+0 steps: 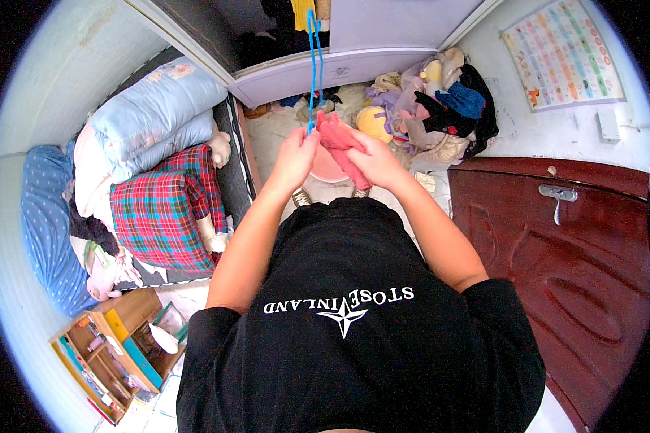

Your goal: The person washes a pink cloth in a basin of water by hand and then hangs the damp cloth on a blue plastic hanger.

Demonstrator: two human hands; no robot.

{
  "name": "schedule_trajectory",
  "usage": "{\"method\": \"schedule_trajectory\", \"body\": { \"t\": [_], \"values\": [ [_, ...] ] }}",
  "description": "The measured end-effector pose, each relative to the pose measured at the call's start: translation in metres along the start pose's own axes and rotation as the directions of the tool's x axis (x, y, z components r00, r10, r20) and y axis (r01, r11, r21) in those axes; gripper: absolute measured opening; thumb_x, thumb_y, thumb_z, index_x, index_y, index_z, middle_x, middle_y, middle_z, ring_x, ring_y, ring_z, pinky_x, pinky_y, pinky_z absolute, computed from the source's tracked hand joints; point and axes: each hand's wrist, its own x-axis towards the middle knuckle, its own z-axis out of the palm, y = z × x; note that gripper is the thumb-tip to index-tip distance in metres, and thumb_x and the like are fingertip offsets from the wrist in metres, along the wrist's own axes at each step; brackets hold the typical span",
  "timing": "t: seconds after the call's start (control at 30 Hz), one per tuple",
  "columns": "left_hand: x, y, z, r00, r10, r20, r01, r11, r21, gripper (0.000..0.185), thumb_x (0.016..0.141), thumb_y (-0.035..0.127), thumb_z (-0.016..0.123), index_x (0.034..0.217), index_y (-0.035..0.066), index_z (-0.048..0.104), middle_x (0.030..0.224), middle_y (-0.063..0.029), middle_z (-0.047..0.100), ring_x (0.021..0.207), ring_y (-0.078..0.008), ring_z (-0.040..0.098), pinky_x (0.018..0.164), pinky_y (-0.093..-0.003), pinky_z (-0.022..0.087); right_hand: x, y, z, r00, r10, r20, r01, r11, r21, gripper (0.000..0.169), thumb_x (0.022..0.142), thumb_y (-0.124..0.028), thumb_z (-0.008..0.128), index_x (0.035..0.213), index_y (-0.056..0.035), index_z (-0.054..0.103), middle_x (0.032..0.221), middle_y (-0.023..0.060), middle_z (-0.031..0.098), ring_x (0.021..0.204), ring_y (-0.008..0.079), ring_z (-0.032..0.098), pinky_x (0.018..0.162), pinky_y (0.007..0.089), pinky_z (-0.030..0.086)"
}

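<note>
In the head view my left hand (297, 161) grips a blue cord or strap (313, 70) that runs up from my fingers towards the wardrobe and loops at its top; it may be part of a hanger, I cannot tell. My right hand (376, 162) holds a coral-pink cloth (338, 139), bunched between both hands and hanging down at its lower right. The left fingertips are at or near the cloth's left edge. Below the cloth a pink basin (325, 169) stands on the floor, partly hidden by the hands and cloth.
A wardrobe (379, 27) stands ahead with its left side open. Clothes and plush toys (374, 123) are heaped at the right front. Folded bedding (157, 108) and a plaid blanket (151, 216) lie on a bed at left. A wooden shelf unit (103, 346) is lower left, a dark red door (563, 260) right.
</note>
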Motion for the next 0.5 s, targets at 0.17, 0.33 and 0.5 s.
{"method": "schedule_trajectory", "body": {
  "t": [0.17, 0.33, 0.5],
  "values": [
    [0.008, -0.023, -0.022, 0.986, -0.121, -0.111, 0.099, 0.978, -0.185, 0.032, 0.097, 0.030, 0.052, 0.102, -0.001, 0.060, 0.085, -0.0100, 0.064, 0.077, -0.0210, 0.059, 0.071, -0.0376, 0.048, -0.015, 0.007, -0.025, 0.984, 0.158, -0.082, -0.128, 0.948, 0.293, 0.045, 0.093, -0.005, 0.057, 0.138, 0.0025, 0.058, 0.119, 0.0056, 0.069, 0.102, 0.0125, 0.066, 0.091, 0.0290, 0.053],
    [0.005, -0.018, -0.027, 0.976, -0.065, -0.208, 0.091, 0.989, 0.120, 0.039, 0.099, 0.036, 0.054, 0.112, 0.000, 0.056, 0.094, -0.0179, 0.068, 0.089, -0.0310, 0.067, 0.082, -0.0422, 0.051, -0.035, -0.005, -0.033, 0.853, 0.052, -0.520, 0.107, 0.957, 0.270, 0.045, 0.095, -0.001, 0.058, 0.139, 0.0027, 0.057, 0.125, 0.0071, 0.068, 0.108, 0.0142, 0.065, 0.095, 0.0295, 0.052],
    [0.022, -0.048, -0.029, 0.953, -0.128, -0.274, 0.141, 0.990, 0.028, 0.042, 0.100, 0.039, 0.057, 0.114, -0.001, 0.057, 0.102, -0.0261, 0.071, 0.101, -0.0400, 0.070, 0.087, -0.0478, 0.051, -0.036, -0.053, -0.042, 0.747, -0.085, -0.659, 0.312, 0.920, 0.236, 0.049, 0.097, 0.000, 0.056, 0.146, 0.0039, 0.051, 0.135, 0.0108, 0.063, 0.119, 0.0173, 0.062, 0.102, 0.0317, 0.049]
  ]
}}
